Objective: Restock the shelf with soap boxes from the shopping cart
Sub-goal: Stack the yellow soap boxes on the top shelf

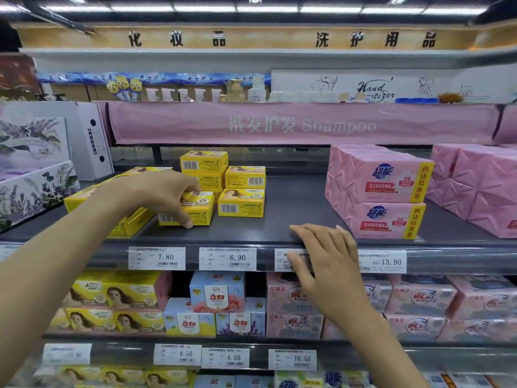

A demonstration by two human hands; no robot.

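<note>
Left hand (165,194) tight around soap box (200,212); right hand (327,264) flat, fingers (313,233) straight.

Glossy cardboard soap boxes (241,203) on a matt grey shelf (293,208)

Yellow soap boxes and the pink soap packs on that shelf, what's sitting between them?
Nothing stands there: the head view shows bare grey shelf between the yellow soap boxes and the pink soap packs. Only the right hand touches its front edge.

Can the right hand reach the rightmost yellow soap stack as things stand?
Probably yes. The right hand rests open at the shelf edge, with bare shelf between it and the yellow stack. The pink packs stand off to its right; the left hand grips a neighbouring box further left.
</note>
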